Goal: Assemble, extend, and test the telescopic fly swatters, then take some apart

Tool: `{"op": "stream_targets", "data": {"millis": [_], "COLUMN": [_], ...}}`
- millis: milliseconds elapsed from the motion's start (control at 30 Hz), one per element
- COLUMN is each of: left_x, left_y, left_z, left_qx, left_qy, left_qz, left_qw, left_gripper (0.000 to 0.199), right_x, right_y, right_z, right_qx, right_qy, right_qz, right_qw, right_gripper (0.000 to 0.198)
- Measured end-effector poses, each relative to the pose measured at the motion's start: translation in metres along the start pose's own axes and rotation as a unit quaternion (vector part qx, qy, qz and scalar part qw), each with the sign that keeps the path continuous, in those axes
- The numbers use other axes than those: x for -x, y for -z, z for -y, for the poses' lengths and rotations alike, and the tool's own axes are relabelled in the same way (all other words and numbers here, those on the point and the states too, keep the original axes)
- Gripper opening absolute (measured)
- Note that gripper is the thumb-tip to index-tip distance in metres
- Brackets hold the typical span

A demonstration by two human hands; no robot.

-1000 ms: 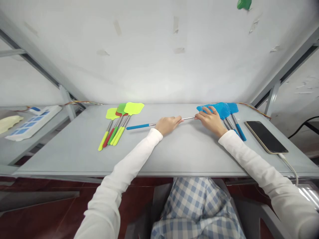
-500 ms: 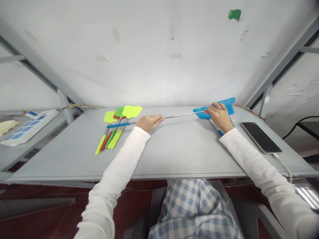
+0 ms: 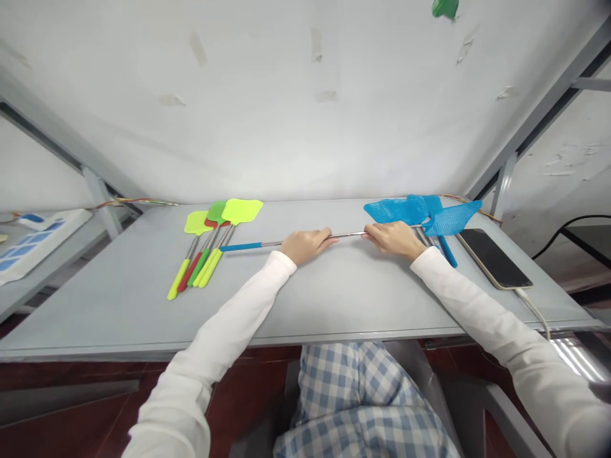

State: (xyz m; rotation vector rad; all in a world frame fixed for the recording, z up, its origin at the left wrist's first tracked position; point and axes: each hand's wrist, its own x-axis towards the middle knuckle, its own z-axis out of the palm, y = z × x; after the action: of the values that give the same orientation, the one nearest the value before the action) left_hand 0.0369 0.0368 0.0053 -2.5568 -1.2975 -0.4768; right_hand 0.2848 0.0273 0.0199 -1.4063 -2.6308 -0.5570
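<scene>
Both hands grip one blue fly swatter (image 3: 241, 246), held nearly level above the grey table. My left hand (image 3: 308, 245) is closed round its metal rod, just right of the blue handle. Farther right, my right hand (image 3: 392, 239) pinches the same rod close to the blue mesh head (image 3: 453, 218). Behind and beside my right hand lie other blue fly swatters (image 3: 389, 211), partly hidden by it. On the left rest several fly swatters with yellow-green, green and red parts, among them a yellow-green one (image 3: 242, 210), handles toward me.
A phone (image 3: 496, 257) with a white cable lies at the right of the table (image 3: 334, 305). A white and blue power strip (image 3: 42, 245) sits on the neighbouring surface at left. Metal posts and a white wall (image 3: 267, 127) stand behind.
My right hand has moved left along the rod, closer to my left hand, and the held swatter's rod shows shorter. The left hand has shifted slightly right. The camera view has moved a little.
</scene>
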Motion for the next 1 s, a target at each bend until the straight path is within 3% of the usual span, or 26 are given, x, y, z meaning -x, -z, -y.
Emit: {"op": "stream_targets", "data": {"millis": [100,200,300,400,567,767,833,933,1000], "left_x": [-0.001,0.002,0.009,0.013,0.015,0.018,0.018,0.018,0.019], "left_y": [0.000,0.005,0.014,0.022,0.024,0.023,0.025,0.027,0.027], "left_z": [0.010,0.029,0.049,0.062,0.069,0.068,0.068,0.070,0.071], "left_qx": [-0.017,-0.040,-0.048,-0.050,-0.076,-0.018,-0.020,-0.033,-0.040], "left_qy": [-0.006,0.020,0.032,0.035,0.041,0.062,0.071,0.073,0.068], "left_qz": [0.014,-0.008,-0.032,-0.039,-0.025,-0.037,-0.058,-0.087,-0.100], "left_qw": [1.000,0.999,0.998,0.997,0.996,0.997,0.996,0.993,0.992], "left_gripper": [0.047,0.053,0.059,0.062,0.055,0.043,0.042,0.042,0.043], "right_x": [0.001,0.002,0.006,0.007,0.004,0.004,0.007,0.015,0.021], "right_y": [-0.003,-0.008,-0.010,-0.008,-0.009,0.001,0.008,0.016,0.016], "right_z": [-0.011,-0.031,-0.046,-0.048,-0.043,-0.036,-0.036,-0.042,-0.053], "right_qx": [-0.014,-0.038,-0.088,-0.117,-0.080,-0.074,-0.055,-0.062,-0.073], "right_qy": [-0.072,-0.177,-0.216,-0.222,-0.222,-0.136,-0.126,-0.184,-0.265], "right_qz": [0.017,-0.062,-0.135,-0.153,-0.122,-0.125,-0.154,-0.263,-0.358], "right_qw": [0.997,0.982,0.963,0.956,0.964,0.980,0.979,0.945,0.892], "right_gripper": [0.048,0.057,0.056,0.054,0.055,0.052,0.049,0.038,0.039]}}
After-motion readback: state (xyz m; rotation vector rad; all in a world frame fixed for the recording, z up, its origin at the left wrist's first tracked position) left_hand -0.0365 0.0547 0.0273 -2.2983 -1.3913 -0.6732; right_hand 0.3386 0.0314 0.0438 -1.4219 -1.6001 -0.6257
